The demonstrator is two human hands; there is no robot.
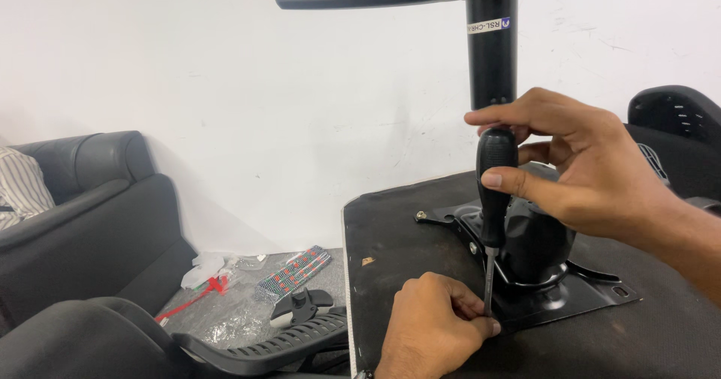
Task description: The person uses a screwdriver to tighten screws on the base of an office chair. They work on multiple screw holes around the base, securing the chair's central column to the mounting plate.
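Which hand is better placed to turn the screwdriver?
The right hand: it already grips the screwdriver by its handle, upright. The left hand is low at the tip, pinching there on the plate.

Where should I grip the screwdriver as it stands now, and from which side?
Grip the screwdriver by its thick black handle, from the right and above, as the right hand does. It stands nearly upright, tip down at the metal mounting plate, where the left hand steadies the thin shaft; the handle is the only broad, free part.
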